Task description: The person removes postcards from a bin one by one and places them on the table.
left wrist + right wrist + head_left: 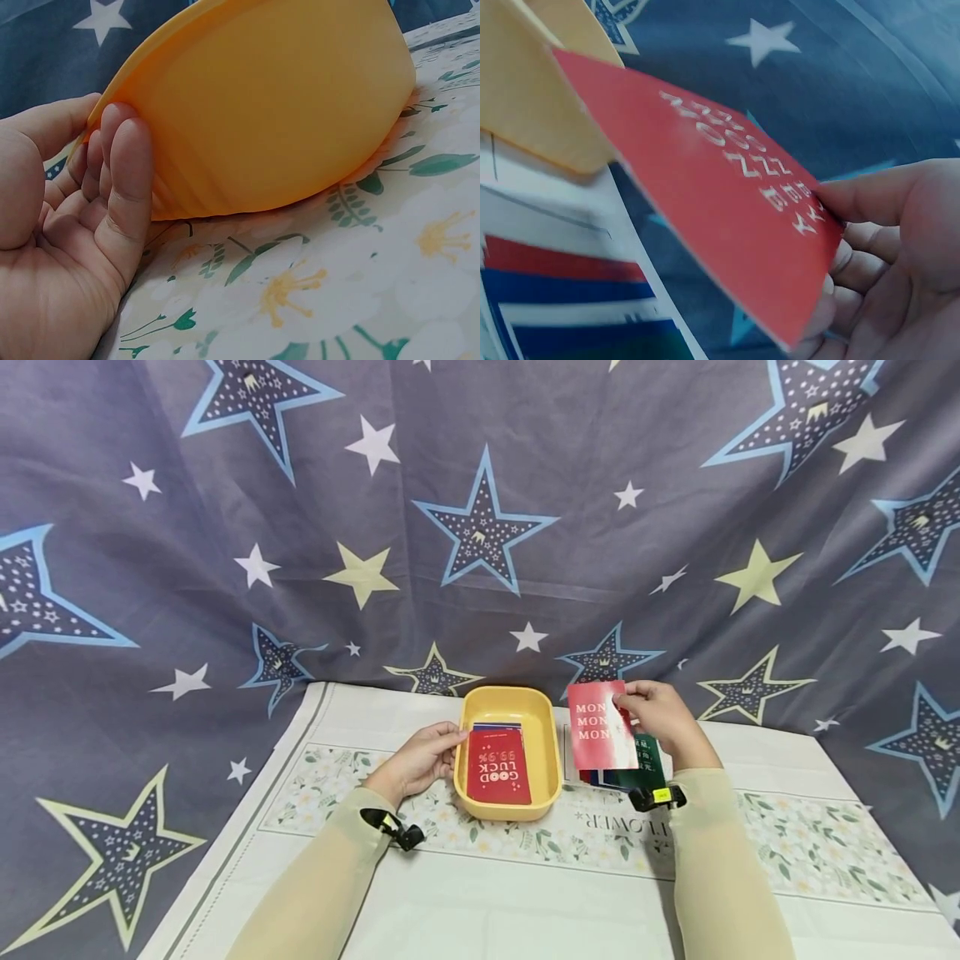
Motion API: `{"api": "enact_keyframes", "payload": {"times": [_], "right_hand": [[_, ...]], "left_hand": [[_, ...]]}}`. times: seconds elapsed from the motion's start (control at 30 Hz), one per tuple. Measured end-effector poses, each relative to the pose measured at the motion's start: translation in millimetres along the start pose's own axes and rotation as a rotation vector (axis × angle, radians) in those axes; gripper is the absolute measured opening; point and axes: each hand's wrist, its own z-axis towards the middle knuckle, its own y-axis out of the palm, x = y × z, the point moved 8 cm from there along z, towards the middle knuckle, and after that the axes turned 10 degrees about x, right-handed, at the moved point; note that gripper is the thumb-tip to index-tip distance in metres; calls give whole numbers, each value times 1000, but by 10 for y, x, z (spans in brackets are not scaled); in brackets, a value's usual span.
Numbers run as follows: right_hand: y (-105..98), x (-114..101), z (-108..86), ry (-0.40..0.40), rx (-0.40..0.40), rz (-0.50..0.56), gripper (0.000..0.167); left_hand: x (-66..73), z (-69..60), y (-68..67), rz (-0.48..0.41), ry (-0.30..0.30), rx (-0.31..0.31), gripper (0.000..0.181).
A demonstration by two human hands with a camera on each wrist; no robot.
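A yellow tray (507,694) stands on the table with a red card (498,768) marked GOOD LUCK and a blue card (497,725) inside. My left hand (423,758) grips its left rim, thumb on the edge and fingers against the outer wall (270,112). My right hand (663,717) pinches a red card (596,727) by its right edge, held in the air right of the tray. In the right wrist view this red card (705,187) tilts between thumb and fingers of the hand (900,262). Beneath it lies a pile with a green card (647,764) on top.
A white table cover (480,902) with a flowered band (817,852) lies under everything. Behind the table hangs a grey cloth (562,552) with stars. The card pile (570,292) is right beside the tray.
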Motion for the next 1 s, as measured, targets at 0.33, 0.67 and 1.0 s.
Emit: {"api": "enact_keyframes", "payload": {"times": [0.33,0.67,1.0], "right_hand": [[-270,376,63,102,45,-77,45],[-396,871,141,219,67,-80,43],[-334,1067,198,212,111,-194,29]], "left_hand": [[-4,28,-17,13,1,1,18],[-2,35,-15,13,-1,2,18],[-13,56,-31,13,-1,4,19]]}}
